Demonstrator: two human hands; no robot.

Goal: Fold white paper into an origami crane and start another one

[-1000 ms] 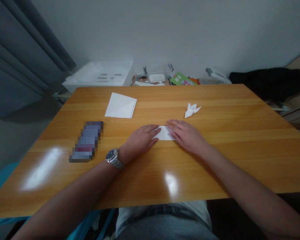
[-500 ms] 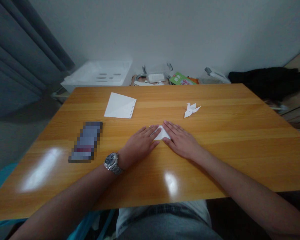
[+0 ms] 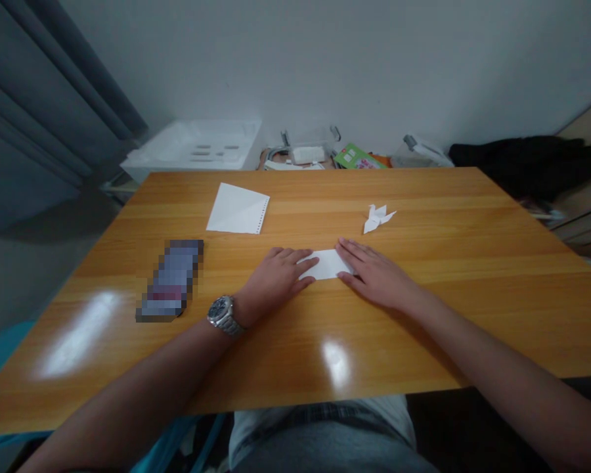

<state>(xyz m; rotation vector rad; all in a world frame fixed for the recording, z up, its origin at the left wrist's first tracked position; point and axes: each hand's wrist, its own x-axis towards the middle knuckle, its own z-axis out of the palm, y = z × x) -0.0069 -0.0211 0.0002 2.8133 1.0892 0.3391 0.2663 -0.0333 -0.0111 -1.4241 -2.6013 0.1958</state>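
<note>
Left hand (image 3: 280, 272): resting, fingers spread;
Right hand (image 3: 372, 270): resting, fingers together, thumb apart;
White paper (image 3: 326, 265): lying between them, under fingertips; we are probably flattening it, next likely needing even pressure

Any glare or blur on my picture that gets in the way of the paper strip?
Head view: two white glare patches on the tabletop, neither reaching the paper strip; head view: coarse pixel blocks mask the phone-like object; head view: background dim, slightly soft.
</note>
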